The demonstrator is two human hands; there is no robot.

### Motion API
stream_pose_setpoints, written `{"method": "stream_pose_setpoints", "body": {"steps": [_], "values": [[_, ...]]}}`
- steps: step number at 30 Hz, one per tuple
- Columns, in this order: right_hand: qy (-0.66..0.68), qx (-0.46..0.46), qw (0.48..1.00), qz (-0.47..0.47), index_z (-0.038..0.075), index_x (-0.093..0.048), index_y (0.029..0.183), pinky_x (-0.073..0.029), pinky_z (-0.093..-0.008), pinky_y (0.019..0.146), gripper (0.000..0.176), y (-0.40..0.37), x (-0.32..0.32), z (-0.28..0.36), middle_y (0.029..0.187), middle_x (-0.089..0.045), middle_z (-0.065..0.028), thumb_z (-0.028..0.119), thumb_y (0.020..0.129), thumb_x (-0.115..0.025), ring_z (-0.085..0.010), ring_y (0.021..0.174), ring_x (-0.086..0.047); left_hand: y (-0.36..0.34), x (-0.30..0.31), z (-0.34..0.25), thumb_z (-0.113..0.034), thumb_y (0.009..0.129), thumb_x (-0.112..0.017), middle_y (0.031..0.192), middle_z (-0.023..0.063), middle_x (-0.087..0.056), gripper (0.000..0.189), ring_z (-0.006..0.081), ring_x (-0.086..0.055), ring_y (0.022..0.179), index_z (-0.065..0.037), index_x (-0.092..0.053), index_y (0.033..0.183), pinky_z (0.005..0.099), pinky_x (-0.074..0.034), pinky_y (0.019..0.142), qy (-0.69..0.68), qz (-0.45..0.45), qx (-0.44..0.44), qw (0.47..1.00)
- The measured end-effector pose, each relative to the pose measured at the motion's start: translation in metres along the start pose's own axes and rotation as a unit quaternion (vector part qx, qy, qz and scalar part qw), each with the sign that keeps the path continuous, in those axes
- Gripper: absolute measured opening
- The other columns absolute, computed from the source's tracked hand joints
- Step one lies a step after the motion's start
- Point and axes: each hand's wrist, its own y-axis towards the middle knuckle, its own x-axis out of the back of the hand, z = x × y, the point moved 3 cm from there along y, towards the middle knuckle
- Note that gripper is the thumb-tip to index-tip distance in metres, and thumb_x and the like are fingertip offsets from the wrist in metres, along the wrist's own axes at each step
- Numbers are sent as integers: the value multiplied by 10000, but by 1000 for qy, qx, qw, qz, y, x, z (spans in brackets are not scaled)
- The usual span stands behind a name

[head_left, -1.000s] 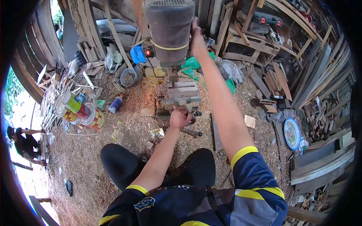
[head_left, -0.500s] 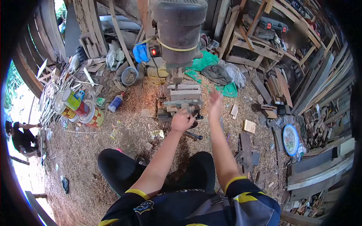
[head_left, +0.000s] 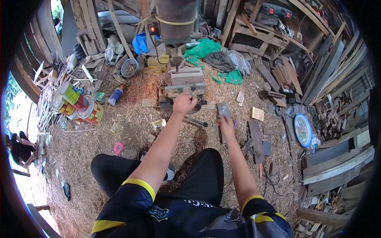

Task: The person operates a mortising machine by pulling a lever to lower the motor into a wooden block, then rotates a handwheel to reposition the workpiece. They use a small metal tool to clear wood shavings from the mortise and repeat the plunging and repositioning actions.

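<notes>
My left hand is closed at the front of a vise under the drill press. What its fingers hold is hidden behind the knuckles. A pale wooden block sits at the back of the vise, below the drill's spindle. A dark bar handle sticks out below my left hand. To the right, my right hand grips a flat grey board low over the shavings, fingers curled at its edge.
Wood shavings cover the floor. Stacked paint cans and a bottle are on the left, with a bucket behind. A small wood block, dark planks and a blue-rimmed basin lie right. Another person is at far left.
My right hand has come down from its raised, open position beside the vise and now holds the grey board. My left hand stays at the vise. The view has shifted slightly.
</notes>
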Motion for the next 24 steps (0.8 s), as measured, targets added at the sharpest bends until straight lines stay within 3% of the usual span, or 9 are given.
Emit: {"method": "stream_pose_setpoints", "body": {"steps": [3,4,6,7,9,10,13,16,24], "values": [[-178,34,978,99,-47,-706,1199,-572,-460,937,430,5,-49,-5,1093,-725,-260,335,1063,-563,-385,1025,-731,0,-2,1,-311,890,-637,852,185,-676,362,408,-680,788,0,-699,716,506,-571,741,3,7,0,1000],[-176,33,979,101,-47,-706,1199,-572,-460,937,430,11,-62,-15,1093,-725,-260,335,1063,-563,-385,1025,-731,0,-3,2,-332,879,-646,879,179,-686,357,396,-692,831,-12,-718,737,500,-579,767,6,18,14,1000],[-380,139,912,70,-16,-692,1255,-536,-520,988,518,22,-85,-40,1127,-740,-269,441,1052,-554,-440,1104,-700,2,-6,4,-320,884,-645,888,184,-696,348,399,-696,840,-8,-718,748,503,-579,778,14,17,3,1000],[-374,136,914,74,-16,-692,1255,-536,-520,988,518,26,-90,-45,1127,-740,-269,441,1052,-554,-440,1104,-700,2,-7,5,-312,886,-644,887,184,-698,344,402,-695,837,-6,-716,745,506,-579,781,13,11,-1,1000],[-459,113,855,212,-14,-677,1293,-520,-548,1013,599,31,-109,-54,1175,-733,-281,507,1071,-484,-468,1132,-679,-1,-5,3,-290,894,-640,887,188,-697,335,408,-692,830,-2,-711,738,504,-577,777,6,7,-5,1000],[-453,114,859,212,-14,-677,1293,-520,-548,1013,599,33,-115,-60,1175,-733,-281,507,1071,-484,-468,1132,-679,0,-5,2,-290,894,-640,887,188,-697,335,408,-692,830,-2,-711,738,504,-577,777,12,10,-8,1000],[-455,107,860,204,14,-728,1079,-539,-565,946,609,42,-121,-75,1075,-759,-241,569,1068,-479,-448,1044,-712,0,-2,0,-288,893,-645,861,182,-677,339,401,-686,812,0,-705,724,492,-573,759,-8,5,-26,1000],[-458,82,846,260,12,-741,1034,-535,-568,939,637,53,-121,-80,1062,-756,-243,577,1080,-451,-450,1035,-710,0,-1,-1,-225,892,-643,848,182,-670,292,406,-674,796,21,-679,740,487,-551,733,-10,-14,-46,999],[-477,51,822,308,9,-744,1085,-521,-568,977,660,51,-121,-60,1122,-741,-265,562,1109,-385,-471,1088,-690,1,-6,5,-202,850,-690,813,155,-667,252,368,-676,771,-12,-701,686,464,-570,715,-24,-44,-77,996]]}}
